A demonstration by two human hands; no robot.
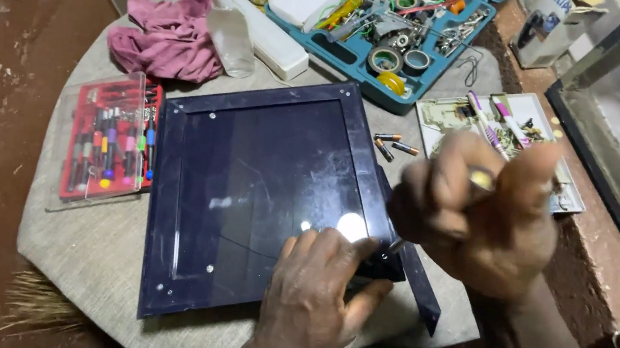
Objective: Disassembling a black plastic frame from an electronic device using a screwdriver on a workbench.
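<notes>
A dark, glossy flat panel (247, 182) in a black frame lies on the cloth-covered round table (94, 258). My left hand (311, 298) presses flat on its near right corner, fingers spread over the frame edge. My right hand (476, 216) is closed around a screwdriver (481, 178) with a yellowish handle top, its metal tip pointing down at the panel's right corner beside my left fingers. A loose black frame strip (422, 284) sticks out under my right hand.
A red case of coloured screwdriver bits (108, 139) lies left of the panel. Behind are a pink rag (166, 37), a clear bottle (229, 33), a white power strip (278, 46), a teal toolbox (388, 31), small batteries (395, 146) and a parts tray (502, 126).
</notes>
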